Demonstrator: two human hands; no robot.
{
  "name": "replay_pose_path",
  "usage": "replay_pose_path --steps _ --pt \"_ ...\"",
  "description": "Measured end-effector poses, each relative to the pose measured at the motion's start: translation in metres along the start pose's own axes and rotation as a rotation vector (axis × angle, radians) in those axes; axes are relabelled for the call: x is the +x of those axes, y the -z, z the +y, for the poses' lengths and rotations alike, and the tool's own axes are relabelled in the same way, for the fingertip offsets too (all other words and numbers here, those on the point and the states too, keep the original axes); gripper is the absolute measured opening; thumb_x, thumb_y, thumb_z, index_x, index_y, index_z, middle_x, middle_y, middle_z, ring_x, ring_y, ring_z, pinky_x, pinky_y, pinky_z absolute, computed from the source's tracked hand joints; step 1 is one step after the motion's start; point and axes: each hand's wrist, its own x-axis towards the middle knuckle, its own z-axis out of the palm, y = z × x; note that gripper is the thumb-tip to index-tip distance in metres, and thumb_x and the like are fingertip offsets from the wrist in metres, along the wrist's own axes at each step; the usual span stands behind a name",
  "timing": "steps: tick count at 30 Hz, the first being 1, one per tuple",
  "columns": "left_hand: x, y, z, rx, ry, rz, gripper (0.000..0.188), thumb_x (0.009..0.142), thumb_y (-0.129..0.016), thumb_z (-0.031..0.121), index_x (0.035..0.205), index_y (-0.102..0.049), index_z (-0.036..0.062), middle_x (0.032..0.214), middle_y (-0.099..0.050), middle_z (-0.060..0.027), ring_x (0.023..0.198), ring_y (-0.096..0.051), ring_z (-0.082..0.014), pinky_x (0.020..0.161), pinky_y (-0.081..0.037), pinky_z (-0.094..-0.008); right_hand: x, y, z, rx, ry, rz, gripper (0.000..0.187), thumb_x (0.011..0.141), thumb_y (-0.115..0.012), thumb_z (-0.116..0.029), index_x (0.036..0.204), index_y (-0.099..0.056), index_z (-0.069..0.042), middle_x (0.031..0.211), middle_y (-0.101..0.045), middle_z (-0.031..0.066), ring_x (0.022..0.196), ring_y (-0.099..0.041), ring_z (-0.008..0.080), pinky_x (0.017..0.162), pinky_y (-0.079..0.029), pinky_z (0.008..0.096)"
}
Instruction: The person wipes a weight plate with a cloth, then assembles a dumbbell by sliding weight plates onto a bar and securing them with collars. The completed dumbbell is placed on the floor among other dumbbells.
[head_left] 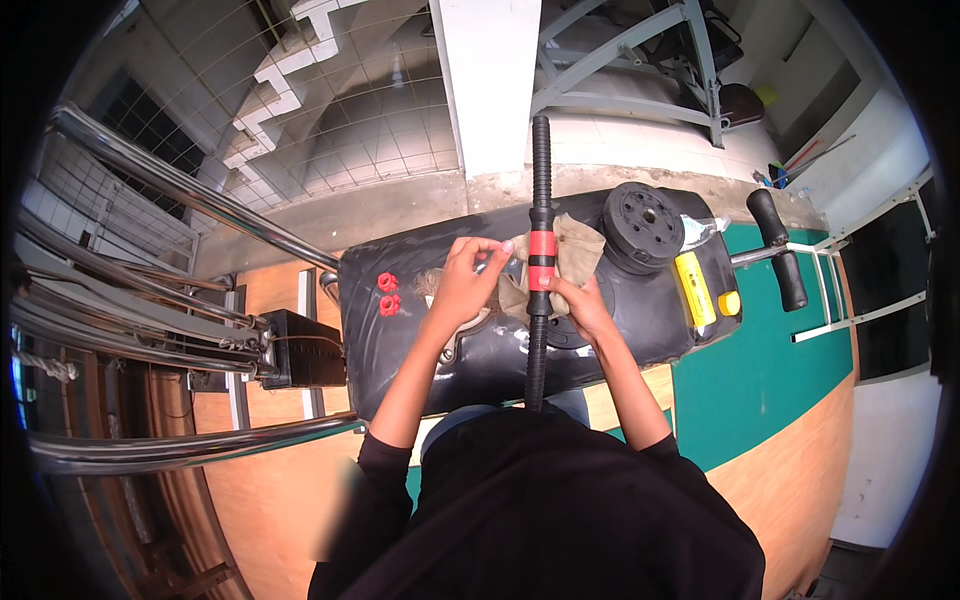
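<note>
A long black threaded dumbbell bar (540,170) with a red-and-black middle grip stands out over the black padded bench (400,350), pointing away from me. My right hand (582,308) is closed round the grip's near part, its thumb across the red section. A beige cloth (575,250) lies behind and beside the grip, partly under the right hand. Left of the bar, my left hand (468,285) is closed in a pinch, thumb and forefinger tips together near the cloth. Whatever they hold is too small to make out.
Two red star nuts (389,293) lie on the bench's left. Stacked black weight plates (640,225), a clear plastic bag (706,230), a yellow bottle (694,290) and a yellow cap (729,303) are on the right. Chrome rails (190,190) flank the left side; padded rollers (778,250) stand right.
</note>
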Motion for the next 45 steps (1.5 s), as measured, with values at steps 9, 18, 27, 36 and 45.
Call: replay_pose_path --steps 9,18,27,36,45 --pt "0.066 -0.014 0.035 -0.928 0.180 0.171 0.041 0.089 -0.059 0.039 0.083 -0.055 -0.0013 0.081 -0.062 -0.0148 0.074 -0.067 -0.0229 0.065 -0.057 -0.0313 0.002 -0.018 -0.019 -0.504 0.028 -0.251 0.048 0.079 -0.071 -0.014 0.123 -0.054 -0.008 0.111 -0.059 0.0095 0.094 -0.061 0.0189 0.086 -0.046 0.0313" --pt "0.074 0.010 0.029 -1.141 0.175 0.568 0.038 0.089 -0.061 0.033 0.064 -0.041 0.0117 0.053 -0.042 0.0001 0.040 -0.040 -0.0098 0.041 -0.040 -0.0269 -0.028 -0.034 -0.008 -1.545 0.625 0.006 0.080 0.068 -0.066 -0.002 0.135 -0.041 -0.038 0.123 -0.044 0.0223 0.099 -0.054 0.0372 0.084 -0.044 0.0427" --pt "0.072 0.070 0.002 -1.192 0.077 0.741 0.035 0.088 -0.060 0.028 0.066 -0.039 0.0127 0.054 -0.039 0.0018 0.040 -0.036 -0.0081 0.043 -0.038 -0.0263 -0.025 0.042 0.009 -1.497 0.463 0.017 0.066 0.074 -0.062 -0.005 0.131 -0.049 -0.037 0.116 -0.054 0.0146 0.099 -0.056 0.0322 0.085 -0.044 0.0418" --pt "0.061 0.087 -0.023 -1.460 0.025 0.176 0.037 0.094 -0.051 0.026 0.060 -0.038 0.0174 0.045 -0.032 0.0081 0.031 -0.028 -0.0035 0.036 -0.033 -0.0196 0.009 0.062 -0.041 0.125 -0.196 -0.208 0.068 0.097 -0.025 -0.053 0.136 -0.036 0.002 0.138 -0.042 0.0143 0.124 -0.045 0.0213 0.105 -0.035 0.0351" --pt "0.069 0.025 -0.010 -1.177 0.196 0.086 0.037 0.088 -0.059 0.032 0.064 -0.036 0.0171 0.047 -0.030 0.0072 0.034 -0.027 -0.0036 0.035 -0.028 -0.0211 -0.002 0.011 0.069 0.280 -0.679 -0.636 0.049 0.089 -0.061 -0.031 0.126 -0.049 -0.002 0.115 -0.060 0.0093 0.102 -0.059 0.0163 0.091 -0.047 0.0304"
